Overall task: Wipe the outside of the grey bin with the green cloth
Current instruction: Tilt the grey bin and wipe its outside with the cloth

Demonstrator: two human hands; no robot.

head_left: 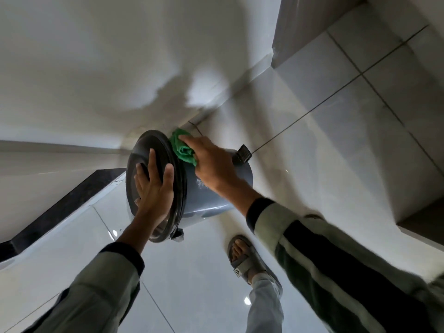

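Grey bin (216, 198) stands on the tiles by the far wall; our left hand (153, 191), fingers spread, braces its lid (144, 150), while our right hand (213, 164) presses the green cloth (181, 146), fingers together; pushing harder could tip it

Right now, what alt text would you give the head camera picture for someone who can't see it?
A person's right hand presses a green cloth against the side of a tilted grey bin, while the left hand lies flat on its dark lid. Below are glossy white floor tiles and a foot in a grey sandal.
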